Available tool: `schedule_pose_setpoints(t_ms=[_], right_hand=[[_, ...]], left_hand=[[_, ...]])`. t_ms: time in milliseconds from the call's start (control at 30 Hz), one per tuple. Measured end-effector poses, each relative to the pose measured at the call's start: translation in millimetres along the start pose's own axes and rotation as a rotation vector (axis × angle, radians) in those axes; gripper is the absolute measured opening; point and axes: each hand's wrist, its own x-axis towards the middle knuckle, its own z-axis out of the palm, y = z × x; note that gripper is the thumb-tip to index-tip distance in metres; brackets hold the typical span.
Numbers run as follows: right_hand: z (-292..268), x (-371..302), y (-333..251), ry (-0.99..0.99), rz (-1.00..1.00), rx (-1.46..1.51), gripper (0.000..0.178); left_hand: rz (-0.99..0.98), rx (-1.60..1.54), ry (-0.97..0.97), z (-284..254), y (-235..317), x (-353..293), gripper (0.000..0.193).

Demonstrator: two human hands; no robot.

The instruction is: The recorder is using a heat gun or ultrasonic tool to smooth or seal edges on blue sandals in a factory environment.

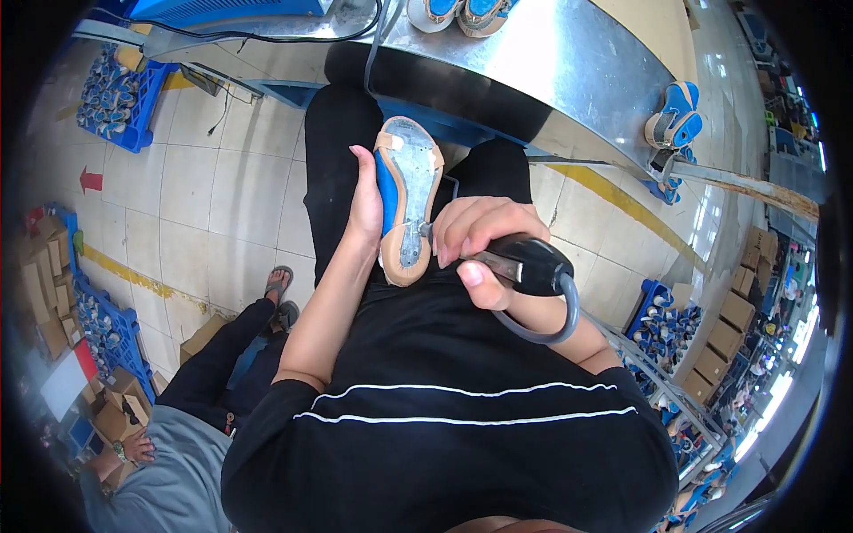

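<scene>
My left hand [366,202] holds a sandal on a last [410,182] over my lap from its left side, thumb pointing away from me. The sandal's underside faces up, with a tan rim, a grey patchy middle and blue along the left. In my right hand [484,224] is a corded hand tool [538,265] with a black rounded body and a metal neck. The tool's narrow tip [425,229] is at the underside near its closer end; whether it touches is too small to tell. A thick grey cord [567,311] loops back from the tool.
Ahead stands a metal-topped workbench [551,53] with a pair of sandals [462,16] and a sandal [675,115] at its right edge. Blue crates [142,111] of footwear sit on the tiled floor. To my left is another person [178,462]; cartons [737,311] stand at right.
</scene>
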Motion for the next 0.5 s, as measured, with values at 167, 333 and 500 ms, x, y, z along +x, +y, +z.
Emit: schedule_pose_setpoints(t_ms=[167,333,500], right_hand=[[-6.2,-1.6,10.8,0.034,0.022,0.067,0.02],[-11.1,-1.0,6.3,0.036,0.086,0.055,0.019],[-41.2,12.8,-9.5,0.302,-0.059,0.124,0.029]], left_hand=[[0.015,-0.005,0.045,0.1,-2.5,3.3,0.097],[0.003,0.023,0.049,7.6,3.1,-4.3,0.097],[-0.018,0.136,0.03,25.2,20.3,-20.4,0.097]])
